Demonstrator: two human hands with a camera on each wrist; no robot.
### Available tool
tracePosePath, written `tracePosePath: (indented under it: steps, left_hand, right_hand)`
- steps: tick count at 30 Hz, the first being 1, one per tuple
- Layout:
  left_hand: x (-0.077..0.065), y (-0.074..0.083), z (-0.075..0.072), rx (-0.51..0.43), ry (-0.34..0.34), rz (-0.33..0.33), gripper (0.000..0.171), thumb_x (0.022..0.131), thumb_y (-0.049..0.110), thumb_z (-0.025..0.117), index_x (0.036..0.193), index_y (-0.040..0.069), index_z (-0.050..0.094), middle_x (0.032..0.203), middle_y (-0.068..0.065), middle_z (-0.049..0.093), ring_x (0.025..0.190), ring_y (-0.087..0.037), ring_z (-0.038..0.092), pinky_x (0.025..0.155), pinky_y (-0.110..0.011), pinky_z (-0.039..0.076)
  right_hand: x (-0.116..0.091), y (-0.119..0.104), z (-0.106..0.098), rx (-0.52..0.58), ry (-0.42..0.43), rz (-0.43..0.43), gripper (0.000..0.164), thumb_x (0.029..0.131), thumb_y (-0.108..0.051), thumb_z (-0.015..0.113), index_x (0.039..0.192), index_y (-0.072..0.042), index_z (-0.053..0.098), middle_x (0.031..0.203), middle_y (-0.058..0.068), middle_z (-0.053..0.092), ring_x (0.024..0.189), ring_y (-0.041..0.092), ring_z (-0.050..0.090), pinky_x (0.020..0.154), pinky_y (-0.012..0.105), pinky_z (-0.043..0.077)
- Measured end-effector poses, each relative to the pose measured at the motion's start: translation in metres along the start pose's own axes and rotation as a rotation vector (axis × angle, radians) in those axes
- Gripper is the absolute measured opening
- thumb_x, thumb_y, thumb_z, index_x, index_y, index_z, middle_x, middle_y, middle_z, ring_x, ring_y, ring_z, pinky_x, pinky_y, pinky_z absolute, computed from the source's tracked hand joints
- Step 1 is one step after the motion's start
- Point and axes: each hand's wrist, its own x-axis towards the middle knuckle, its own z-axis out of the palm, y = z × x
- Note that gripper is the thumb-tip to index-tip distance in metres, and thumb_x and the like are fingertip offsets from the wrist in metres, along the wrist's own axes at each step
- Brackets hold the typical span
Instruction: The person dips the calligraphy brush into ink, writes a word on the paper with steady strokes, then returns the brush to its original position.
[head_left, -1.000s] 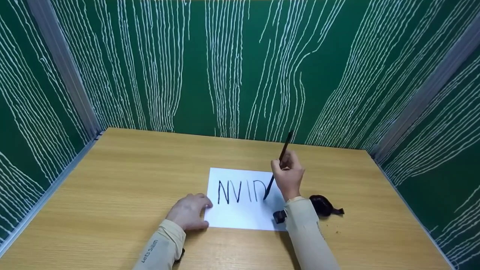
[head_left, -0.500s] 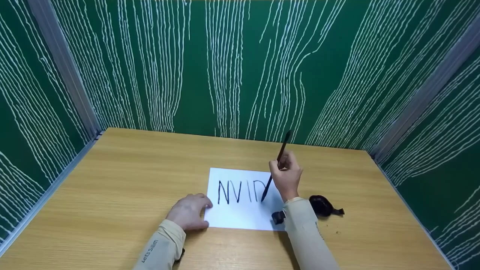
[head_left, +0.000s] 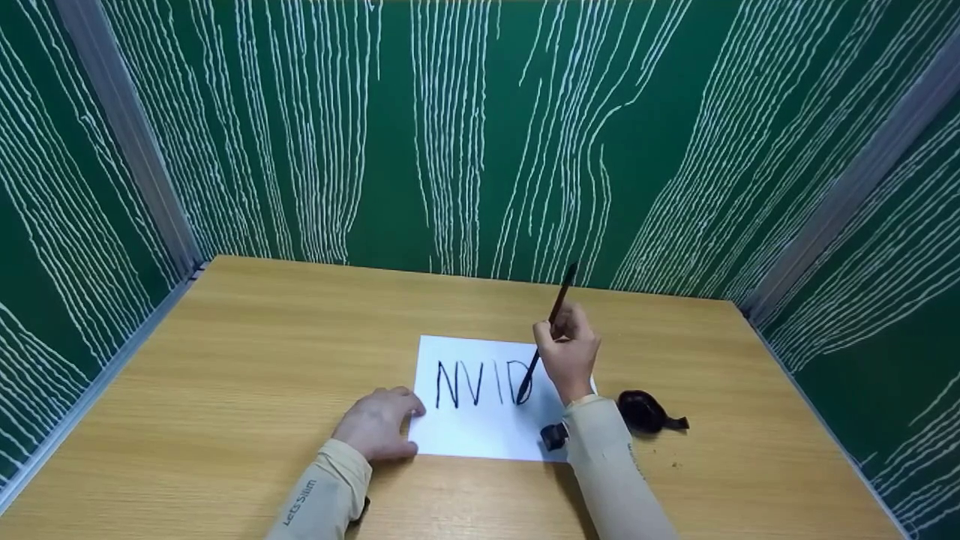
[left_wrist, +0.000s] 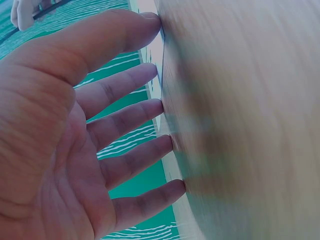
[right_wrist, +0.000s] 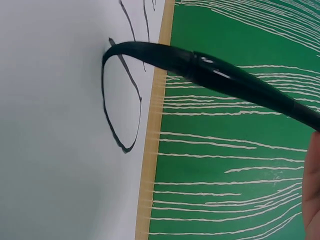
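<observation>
A dark brush (head_left: 557,309) is pinched in my right hand (head_left: 573,352), its handle leaning up and to the right. In the right wrist view the black bristles (right_wrist: 145,52) bend against the white paper (right_wrist: 55,125) at the lower end of a curved stroke. The letters N, V, I and a D shape (head_left: 517,381) stand in black on the sheet (head_left: 480,435). My left hand (head_left: 379,424) rests at the sheet's left edge, thumb and fingers spread. In the left wrist view its fingertips (left_wrist: 155,106) touch down along the paper's edge and the table.
A black dish with a short spout or handle (head_left: 643,412) sits on the wooden table (head_left: 247,360), just right of my right wrist. Small dark specks lie below it. Green panels with white wavy lines (head_left: 390,150) enclose the back and sides.
My right hand has moved slightly left, drawing the brush tip down and left. The curved stroke now reaches the foot of the upright, forming a D. The left hand has stayed still.
</observation>
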Motion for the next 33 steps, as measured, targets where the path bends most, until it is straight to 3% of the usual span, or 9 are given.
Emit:
tracePosePath:
  steps: [12, 21, 29, 33]
  left_hand:
    - [0.000, -0.001, 0.002, 0.016, 0.003, 0.017, 0.046, 0.068, 0.025, 0.075, 0.112, 0.014, 0.068, 0.123, -0.006, 0.062, 0.111, -0.029, 0.057, 0.099, -0.047, 0.048]
    - [0.001, -0.002, 0.002, 0.032, 0.003, 0.017, 0.048, 0.068, 0.026, 0.076, 0.113, 0.013, 0.068, 0.123, -0.008, 0.062, 0.112, -0.030, 0.058, 0.099, -0.047, 0.047]
    - [0.000, -0.002, 0.002, 0.003, -0.008, 0.013, 0.048, 0.068, 0.025, 0.077, 0.114, 0.013, 0.067, 0.125, -0.008, 0.062, 0.113, -0.030, 0.057, 0.101, -0.048, 0.046]
    - [0.001, -0.002, 0.002, 0.005, -0.002, 0.024, 0.048, 0.068, 0.026, 0.077, 0.114, 0.013, 0.067, 0.124, -0.008, 0.062, 0.113, -0.031, 0.057, 0.100, -0.049, 0.046]
  right_hand:
    - [0.001, -0.004, 0.000, 0.001, -0.008, 0.006, 0.014, 0.078, 0.010, 0.059, 0.089, 0.001, 0.059, 0.067, 0.014, 0.061, 0.059, 0.013, 0.053, 0.053, 0.024, 0.051]
    - [0.011, -0.005, -0.017, 0.030, 0.031, 0.025, 0.012, 0.080, 0.009, 0.058, 0.090, 0.002, 0.058, 0.070, 0.014, 0.059, 0.061, 0.011, 0.053, 0.051, 0.022, 0.049]
    - [0.017, 0.006, -0.033, -0.008, 0.026, 0.100, 0.014, 0.085, 0.005, 0.058, 0.098, 0.001, 0.058, 0.076, 0.015, 0.061, 0.067, 0.011, 0.054, 0.058, 0.019, 0.051]
    - [0.018, 0.009, -0.036, -0.028, 0.031, 0.091, 0.014, 0.087, 0.002, 0.058, 0.101, 0.000, 0.059, 0.077, 0.016, 0.063, 0.069, 0.009, 0.055, 0.061, 0.014, 0.051]
